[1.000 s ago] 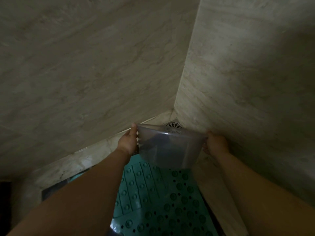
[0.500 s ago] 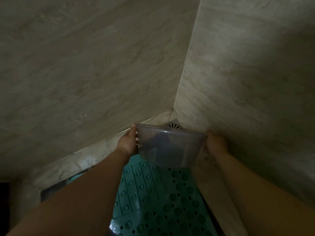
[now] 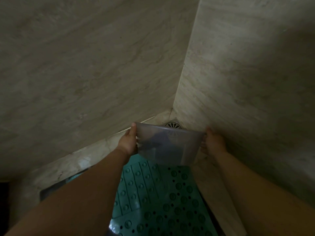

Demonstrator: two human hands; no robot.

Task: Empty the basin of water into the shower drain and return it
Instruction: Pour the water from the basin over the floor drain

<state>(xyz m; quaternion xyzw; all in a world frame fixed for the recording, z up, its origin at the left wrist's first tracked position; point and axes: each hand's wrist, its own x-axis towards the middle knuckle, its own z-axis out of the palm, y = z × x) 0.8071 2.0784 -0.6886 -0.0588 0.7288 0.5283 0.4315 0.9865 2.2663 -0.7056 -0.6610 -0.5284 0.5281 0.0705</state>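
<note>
A translucent greyish plastic basin (image 3: 167, 145) is tipped forward with its underside toward me, held above the floor in the shower corner. My left hand (image 3: 129, 141) grips its left rim and my right hand (image 3: 212, 143) grips its right rim. Just past the basin's far edge, the round metal shower drain (image 3: 173, 125) sits in the corner where the two walls meet; the basin covers part of it. No water is visible from this side.
Marble-patterned walls close in on the left (image 3: 85, 65) and right (image 3: 247, 74). A teal rubber shower mat (image 3: 158, 198) with bumps and holes covers the floor below the basin. A pale stone ledge (image 3: 71, 166) runs along the left wall's base.
The basin has tipped further forward, its far rim lowering toward the drain. Both hands stay on the rims in nearly the same place.
</note>
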